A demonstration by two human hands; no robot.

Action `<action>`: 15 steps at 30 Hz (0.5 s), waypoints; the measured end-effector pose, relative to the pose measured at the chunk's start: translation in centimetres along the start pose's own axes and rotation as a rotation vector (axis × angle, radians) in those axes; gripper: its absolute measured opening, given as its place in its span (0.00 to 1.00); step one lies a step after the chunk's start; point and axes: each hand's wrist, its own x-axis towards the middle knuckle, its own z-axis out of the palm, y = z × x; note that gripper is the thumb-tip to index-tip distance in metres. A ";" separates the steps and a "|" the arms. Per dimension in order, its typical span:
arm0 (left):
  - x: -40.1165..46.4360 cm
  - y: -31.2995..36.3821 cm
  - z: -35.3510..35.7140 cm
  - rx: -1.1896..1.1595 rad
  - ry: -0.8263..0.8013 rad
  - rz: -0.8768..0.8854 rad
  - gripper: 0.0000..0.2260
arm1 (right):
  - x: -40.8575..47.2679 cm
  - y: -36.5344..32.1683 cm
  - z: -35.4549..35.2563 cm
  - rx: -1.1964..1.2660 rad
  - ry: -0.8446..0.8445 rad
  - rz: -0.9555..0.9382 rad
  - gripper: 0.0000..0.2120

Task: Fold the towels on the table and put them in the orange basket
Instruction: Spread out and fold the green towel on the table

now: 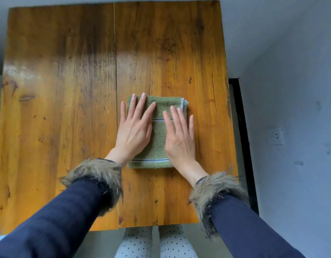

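Polka-dotted trouser legs (pixel 155 243) show at the bottom centre of the frame, just below the near edge of the table; above them two dark navy ribbed sleeves with shaggy fur cuffs (pixel 97 175) reach in from the lower left and lower right corners. Next comes the worn orange-brown wooden plank table (pixel 68 90), which fills most of the frame; on it, a little right of centre, lies the olive-green terry towel with pale blue stripes (pixel 159 135), already folded into a compact rectangle whose long axis runs from the near edge of the table towards the far one. Both hands lie on top of it: the left hand (pixel 135 129) covers its left half and the right hand (pixel 179 136) its right half; fingers are straight and spread, palms flat, pressing the cloth down and gripping nothing. By my reading the fold is being smoothed and the lift is yet to come; each hand sits right at its own long side of the towel, so either could slide under an edge, neither clearly nearer. No orange basket is in view, so which way the towel must travel cannot be told. At the right of the frame, a grey wall carries a white socket (pixel 275 135).
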 end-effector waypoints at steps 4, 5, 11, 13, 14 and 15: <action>0.2 -0.9 0.9 0.024 -0.049 0.044 0.23 | -0.7 1.1 1.6 -0.047 -0.110 0.091 0.23; 0.2 -0.9 1.1 0.028 -0.054 0.041 0.24 | -0.8 1.2 1.8 -0.066 -0.122 0.096 0.24; 0.4 -0.9 1.0 -0.043 -0.109 0.035 0.23 | -0.5 0.8 1.8 -0.092 -0.132 0.128 0.24; -0.2 -1.1 0.4 -0.146 -0.078 0.025 0.23 | -0.6 0.5 1.2 -0.019 -0.094 0.136 0.23; -0.8 -1.3 0.1 -0.196 -0.045 -0.014 0.23 | -0.7 0.4 0.9 0.029 -0.046 0.156 0.22; -1.5 -1.5 -0.2 -0.242 -0.006 -0.070 0.22 | -0.8 0.3 0.5 0.069 0.022 0.192 0.20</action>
